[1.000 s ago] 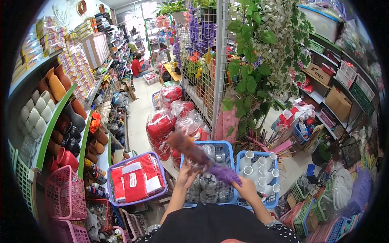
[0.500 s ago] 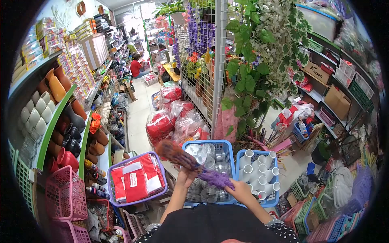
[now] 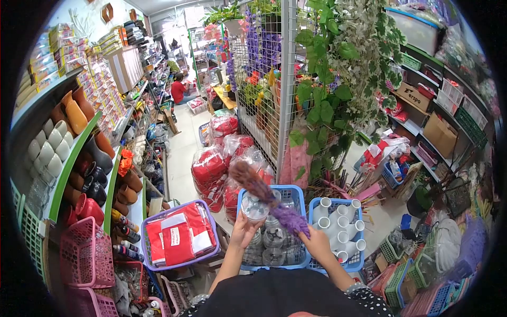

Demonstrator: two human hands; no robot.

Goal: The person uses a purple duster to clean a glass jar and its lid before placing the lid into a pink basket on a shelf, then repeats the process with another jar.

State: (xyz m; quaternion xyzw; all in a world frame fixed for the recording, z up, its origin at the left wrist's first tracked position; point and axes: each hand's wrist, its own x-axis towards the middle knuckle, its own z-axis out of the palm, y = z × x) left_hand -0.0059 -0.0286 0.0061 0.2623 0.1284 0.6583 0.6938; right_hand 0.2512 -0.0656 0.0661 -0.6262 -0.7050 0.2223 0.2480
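My left hand (image 3: 243,231) holds a clear glass jar (image 3: 255,211) upright above the blue basket (image 3: 303,211). My right hand (image 3: 317,240) grips the purple end of a brown and purple duster (image 3: 289,217). The duster slants up and left, its blurred brown end beside and over the jar's rim. More clear glass jars (image 3: 273,238) stand in the blue basket below. Just to the right, a second blue basket (image 3: 361,238) holds several white vases (image 3: 339,224).
A purple-rimmed basket (image 3: 217,238) with red and white packets stands at left. Plastic-wrapped red bundles (image 3: 207,166) lie ahead beside a wire mesh rack (image 3: 264,79). Vases (image 3: 74,113) line the left shelves. A person in red (image 3: 179,90) sits far down the aisle.
My left hand has lifted slightly, and the glass jar now shows clearly in it. The duster has shifted right, its brown end lower, and my right hand has moved slightly right.
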